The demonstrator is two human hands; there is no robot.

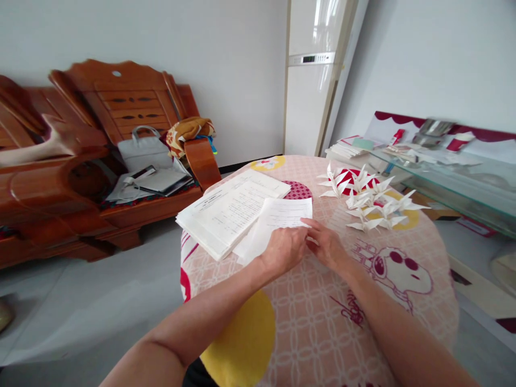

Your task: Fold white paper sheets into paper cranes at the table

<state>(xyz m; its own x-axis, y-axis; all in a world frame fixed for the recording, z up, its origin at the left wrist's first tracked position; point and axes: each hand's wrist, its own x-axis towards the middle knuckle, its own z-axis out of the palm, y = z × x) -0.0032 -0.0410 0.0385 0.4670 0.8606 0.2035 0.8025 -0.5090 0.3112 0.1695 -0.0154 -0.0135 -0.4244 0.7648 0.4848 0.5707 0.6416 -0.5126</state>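
A printed sheet of paper [278, 217] lies on the round table [322, 322], which wears a pink cartoon cloth. Both my hands rest on the sheet's near right corner. My left hand [284, 248] presses down with fingers curled on the paper. My right hand [325, 243] pinches the sheet's corner edge with thumb and fingers together. To the left of the sheet sits a thick stack of printed papers [226, 212]. Beyond my right hand, several folded white paper cranes [368, 201] are spread over the cloth.
A carved wooden bench [80, 161] at the left carries a grey bag [145, 150], papers and a bundled cloth. A tall white air conditioner [312, 75] stands in the corner. At the right is a glass-topped table [455, 166] with books, a metal bowl and red cups.
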